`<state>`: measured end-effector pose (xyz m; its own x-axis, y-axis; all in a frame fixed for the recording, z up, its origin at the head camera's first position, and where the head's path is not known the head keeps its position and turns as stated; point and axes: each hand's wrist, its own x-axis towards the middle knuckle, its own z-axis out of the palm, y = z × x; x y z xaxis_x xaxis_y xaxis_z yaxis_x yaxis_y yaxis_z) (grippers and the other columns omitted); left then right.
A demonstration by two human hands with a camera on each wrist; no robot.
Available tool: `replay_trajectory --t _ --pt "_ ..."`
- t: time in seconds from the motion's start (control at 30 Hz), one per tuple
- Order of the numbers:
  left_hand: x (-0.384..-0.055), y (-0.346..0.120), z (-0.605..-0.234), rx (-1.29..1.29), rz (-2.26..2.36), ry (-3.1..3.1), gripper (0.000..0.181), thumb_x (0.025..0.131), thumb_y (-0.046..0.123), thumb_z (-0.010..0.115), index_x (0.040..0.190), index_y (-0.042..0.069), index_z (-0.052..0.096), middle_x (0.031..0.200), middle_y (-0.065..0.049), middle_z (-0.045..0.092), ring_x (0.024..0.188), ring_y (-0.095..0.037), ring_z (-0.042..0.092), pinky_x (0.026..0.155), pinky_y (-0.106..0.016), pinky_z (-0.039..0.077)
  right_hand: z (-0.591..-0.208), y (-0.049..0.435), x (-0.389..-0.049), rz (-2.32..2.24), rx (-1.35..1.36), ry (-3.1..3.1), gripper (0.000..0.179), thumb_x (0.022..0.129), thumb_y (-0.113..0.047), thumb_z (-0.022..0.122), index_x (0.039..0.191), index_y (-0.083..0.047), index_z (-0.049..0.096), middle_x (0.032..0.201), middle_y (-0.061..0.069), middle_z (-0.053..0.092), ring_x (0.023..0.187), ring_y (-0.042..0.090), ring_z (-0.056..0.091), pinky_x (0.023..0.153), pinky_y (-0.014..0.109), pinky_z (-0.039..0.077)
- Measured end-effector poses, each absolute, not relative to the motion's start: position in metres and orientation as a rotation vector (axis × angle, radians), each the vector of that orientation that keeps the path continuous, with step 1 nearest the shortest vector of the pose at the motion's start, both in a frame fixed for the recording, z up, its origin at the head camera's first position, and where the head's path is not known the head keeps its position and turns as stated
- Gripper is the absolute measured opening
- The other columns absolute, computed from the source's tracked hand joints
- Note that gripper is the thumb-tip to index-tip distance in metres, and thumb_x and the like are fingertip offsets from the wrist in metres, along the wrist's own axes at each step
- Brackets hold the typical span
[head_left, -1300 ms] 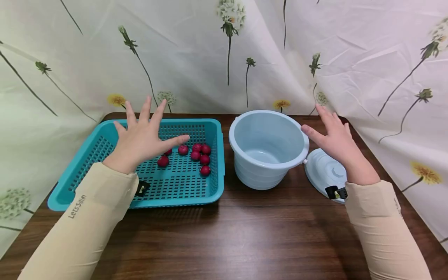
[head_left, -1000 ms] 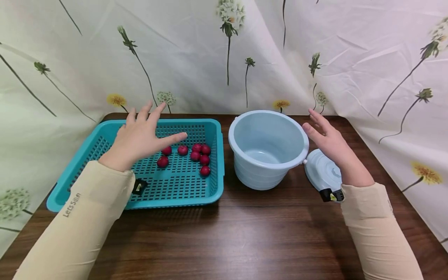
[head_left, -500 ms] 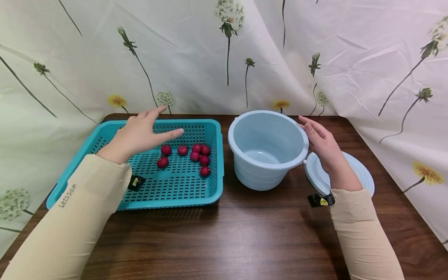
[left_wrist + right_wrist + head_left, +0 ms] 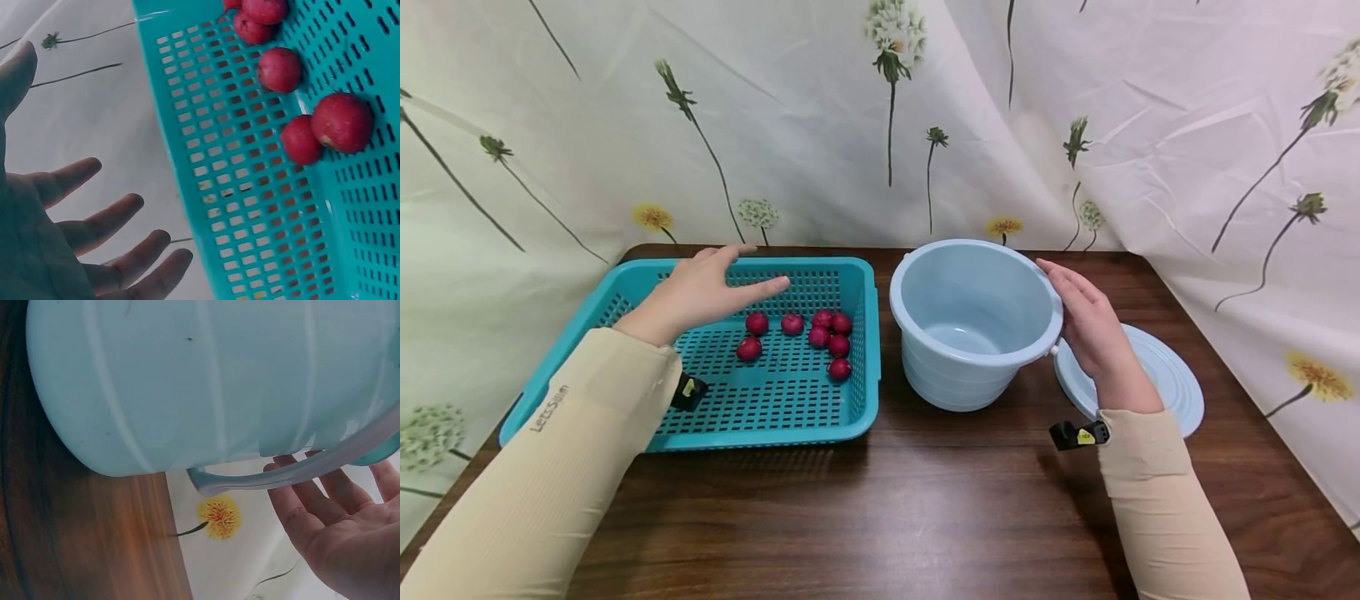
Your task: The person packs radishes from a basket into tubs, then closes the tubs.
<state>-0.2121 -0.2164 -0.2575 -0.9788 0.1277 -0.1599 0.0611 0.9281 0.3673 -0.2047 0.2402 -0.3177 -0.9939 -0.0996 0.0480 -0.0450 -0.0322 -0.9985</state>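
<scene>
In the head view my left hand (image 4: 696,292) hovers over the back left of a turquoise slotted basket (image 4: 760,435), fingers spread, thumb pointing right, nothing held. Several round red radishes (image 4: 792,324) lie on the basket's floor, right of that hand; the left wrist view shows them as well. My right hand (image 4: 1093,329) is at the right side of a light blue bucket (image 4: 958,379), fingertips right at the rim, fingers nearly straight. In the right wrist view its fingers (image 4: 340,490) overlap the bucket's wall behind the curved handle (image 4: 275,478). The bucket stands upright with a bare bottom.
A light blue lid (image 4: 1165,375) lies flat on the table, right of the bucket and partly behind my right forearm. The dark wooden table (image 4: 910,517) extends in front. A white flowered cloth (image 4: 820,125) hangs right behind the basket and bucket.
My right hand has moved left and slightly down from over the lid to the bucket's rim, uncovering more of the lid. My left hand has lowered slightly over the basket, fingers bending somewhat.
</scene>
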Motion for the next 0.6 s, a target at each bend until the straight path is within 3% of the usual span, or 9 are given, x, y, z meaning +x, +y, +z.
replay_trajectory --t 0.2,0.47,0.6 --pt "-0.22 -0.218 -0.268 0.115 0.607 2.843 0.107 0.084 0.082 0.043 0.157 0.007 0.02 0.154 -0.033 0.028 0.138 -0.052 0.03 0.105 -0.072 0.031 -0.323 0.24 -0.206 -2.226 -0.13 2.133 0.048 0.101 -0.035 0.057 0.145 -0.017 0.051 0.136 -0.006 0.05 0.119 0.007 0.051 0.088 0.016 0.051" --pt "-0.227 -0.225 -0.285 0.071 0.639 2.757 0.105 0.086 0.08 0.045 0.155 0.004 0.023 0.149 -0.033 0.036 0.133 -0.051 0.039 0.101 -0.068 0.039 -0.328 0.236 -0.206 -2.291 -0.057 2.053 0.05 0.099 -0.033 0.059 0.147 -0.021 0.048 0.15 0.0 0.04 0.121 0.01 0.048 0.085 0.018 0.051" --pt "-0.23 -0.23 -0.29 0.065 0.646 2.714 0.102 0.088 0.076 0.048 0.153 0.001 0.025 0.146 -0.035 0.039 0.12 -0.048 0.054 0.094 -0.06 0.049 -0.331 0.235 -0.207 -2.318 -0.053 2.045 0.049 0.1 -0.033 0.058 0.146 -0.023 0.048 0.146 -0.003 0.043 0.12 0.01 0.048 0.084 0.019 0.051"
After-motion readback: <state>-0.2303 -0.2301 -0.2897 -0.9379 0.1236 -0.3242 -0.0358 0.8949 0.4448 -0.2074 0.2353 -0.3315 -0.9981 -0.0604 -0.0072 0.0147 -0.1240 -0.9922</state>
